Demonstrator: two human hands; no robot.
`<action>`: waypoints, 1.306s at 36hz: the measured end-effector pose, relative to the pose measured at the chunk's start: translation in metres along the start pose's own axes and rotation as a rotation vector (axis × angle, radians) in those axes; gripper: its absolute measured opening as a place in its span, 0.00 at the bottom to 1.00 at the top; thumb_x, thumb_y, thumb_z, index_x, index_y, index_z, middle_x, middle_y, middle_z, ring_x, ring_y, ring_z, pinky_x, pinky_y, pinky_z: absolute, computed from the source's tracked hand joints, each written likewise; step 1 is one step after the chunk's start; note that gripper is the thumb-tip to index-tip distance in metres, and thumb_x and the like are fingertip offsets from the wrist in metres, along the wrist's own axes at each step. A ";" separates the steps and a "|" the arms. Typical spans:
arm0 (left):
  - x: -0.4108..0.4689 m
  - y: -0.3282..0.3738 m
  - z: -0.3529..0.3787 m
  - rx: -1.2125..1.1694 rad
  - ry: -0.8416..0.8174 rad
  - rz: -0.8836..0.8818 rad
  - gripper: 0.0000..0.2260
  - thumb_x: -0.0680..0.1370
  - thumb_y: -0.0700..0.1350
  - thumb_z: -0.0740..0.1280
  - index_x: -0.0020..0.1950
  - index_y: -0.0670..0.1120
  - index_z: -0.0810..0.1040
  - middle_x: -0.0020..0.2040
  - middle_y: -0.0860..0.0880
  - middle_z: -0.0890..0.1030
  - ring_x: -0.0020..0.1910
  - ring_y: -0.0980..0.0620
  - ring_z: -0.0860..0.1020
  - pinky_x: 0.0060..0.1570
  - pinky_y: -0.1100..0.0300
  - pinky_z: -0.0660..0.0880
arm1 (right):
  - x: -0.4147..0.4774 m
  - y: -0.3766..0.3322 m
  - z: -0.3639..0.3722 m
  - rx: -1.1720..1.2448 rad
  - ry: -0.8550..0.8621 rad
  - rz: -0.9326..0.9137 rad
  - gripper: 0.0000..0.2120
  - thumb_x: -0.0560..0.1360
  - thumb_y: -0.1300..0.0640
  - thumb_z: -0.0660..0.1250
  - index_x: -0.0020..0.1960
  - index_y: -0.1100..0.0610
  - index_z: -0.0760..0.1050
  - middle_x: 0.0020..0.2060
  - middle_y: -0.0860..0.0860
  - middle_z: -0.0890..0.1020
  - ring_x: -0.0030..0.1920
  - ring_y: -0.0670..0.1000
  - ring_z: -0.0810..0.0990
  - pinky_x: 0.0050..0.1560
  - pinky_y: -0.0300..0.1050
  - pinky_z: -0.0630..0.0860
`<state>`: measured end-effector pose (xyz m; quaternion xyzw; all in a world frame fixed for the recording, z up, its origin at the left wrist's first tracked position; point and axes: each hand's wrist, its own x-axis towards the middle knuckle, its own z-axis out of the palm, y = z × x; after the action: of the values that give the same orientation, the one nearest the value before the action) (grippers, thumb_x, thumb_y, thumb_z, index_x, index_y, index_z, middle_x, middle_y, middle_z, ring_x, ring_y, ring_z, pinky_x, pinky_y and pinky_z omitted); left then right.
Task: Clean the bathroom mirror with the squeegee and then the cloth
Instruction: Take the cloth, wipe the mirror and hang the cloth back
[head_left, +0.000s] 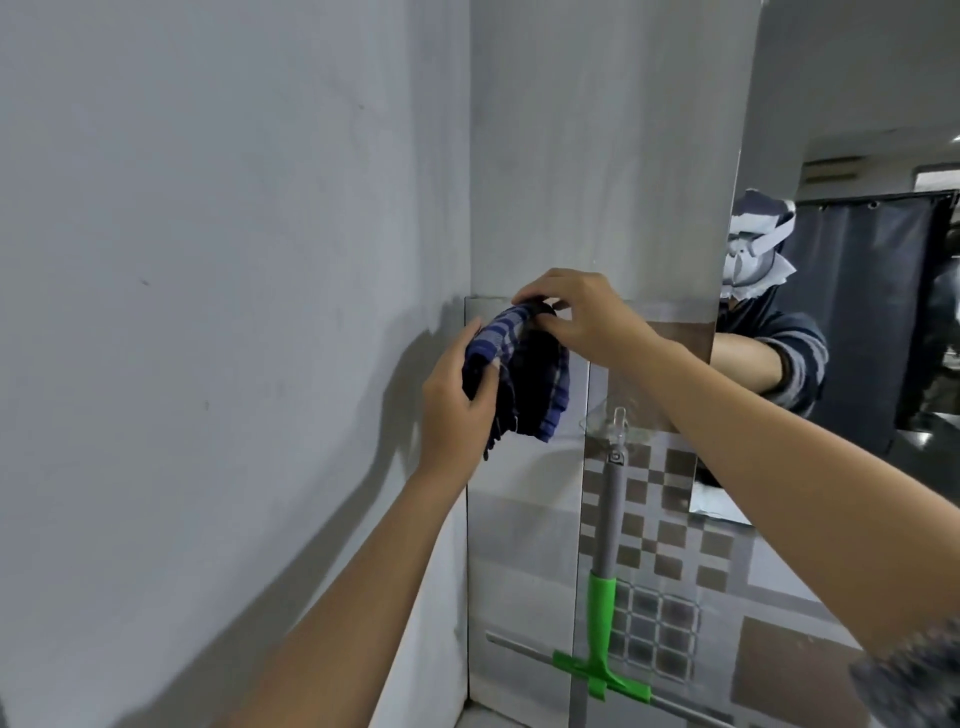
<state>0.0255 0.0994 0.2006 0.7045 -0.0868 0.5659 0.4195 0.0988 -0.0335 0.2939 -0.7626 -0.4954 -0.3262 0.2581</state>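
Note:
A dark blue checked cloth hangs bunched in front of the wall corner, held by both hands. My left hand grips its lower left side from below. My right hand pinches its top edge. The squeegee, with a grey handle, green neck and long blade, hangs from a clear hook on the tiled wall just below and right of the cloth. The mirror fills the upper right and reflects the person.
A plain grey wall takes up the left half. Grey and brown checker tiles cover the lower wall behind the squeegee. A dark curtain shows in the mirror's reflection.

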 end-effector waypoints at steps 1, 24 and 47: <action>0.003 0.005 -0.003 -0.013 -0.005 -0.001 0.17 0.77 0.38 0.64 0.66 0.43 0.71 0.59 0.50 0.77 0.58 0.57 0.74 0.58 0.69 0.71 | 0.000 -0.005 -0.004 0.001 0.027 -0.002 0.13 0.72 0.69 0.64 0.54 0.61 0.79 0.49 0.57 0.81 0.49 0.56 0.78 0.54 0.47 0.75; 0.060 0.210 0.127 -0.481 -0.203 0.084 0.09 0.73 0.36 0.68 0.51 0.44 0.80 0.45 0.53 0.81 0.43 0.64 0.78 0.47 0.72 0.73 | -0.100 -0.010 -0.242 -0.412 0.501 0.326 0.13 0.72 0.67 0.66 0.54 0.58 0.81 0.48 0.54 0.82 0.48 0.51 0.78 0.49 0.35 0.70; 0.157 0.262 0.215 -0.410 -0.287 0.240 0.12 0.78 0.39 0.63 0.61 0.43 0.75 0.53 0.52 0.79 0.53 0.58 0.75 0.50 0.77 0.69 | -0.036 0.066 -0.265 -0.493 0.560 0.490 0.25 0.81 0.48 0.44 0.76 0.48 0.40 0.76 0.46 0.39 0.74 0.43 0.35 0.72 0.43 0.32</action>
<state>0.0785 -0.1593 0.4643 0.6625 -0.3410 0.4767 0.4665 0.0848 -0.2693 0.4353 -0.7786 -0.1183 -0.5576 0.2623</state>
